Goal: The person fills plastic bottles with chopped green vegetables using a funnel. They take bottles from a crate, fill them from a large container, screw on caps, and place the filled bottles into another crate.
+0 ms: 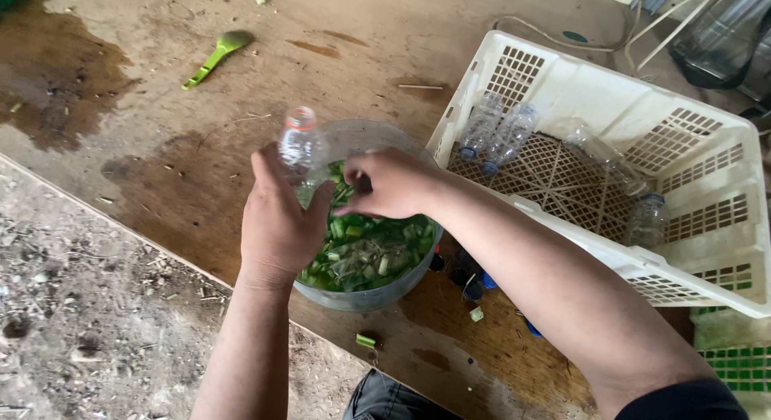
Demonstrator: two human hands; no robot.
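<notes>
Seen from above, two bare forearms reach forward over a worn wooden table with damp, dark stains. Nearest the viewer, a small cut green piece lies on the table edge, and a few dark and blue bottle caps sit just beside a bowl.

The left hand is wrapped around the lower part of a small clear plastic bottle, fingers curled closed about it, holding it roughly upright over the near-left rim of the bowl. The bottle's mouth has a pale reddish ring. The right hand hovers over the bowl with fingertips pinched narrowly together; it may be holding a bit of the greens, but the view is too blurred to tell.

The grey round bowl holds chopped green vegetable pieces.

To the right, touching the bowl's side, stands a white plastic crate with lattice walls. Inside it lie several empty clear bottles, some with blue caps.

Farther off, at the upper left, a green plastic spoon rests on the table, well apart from everything else.
</notes>
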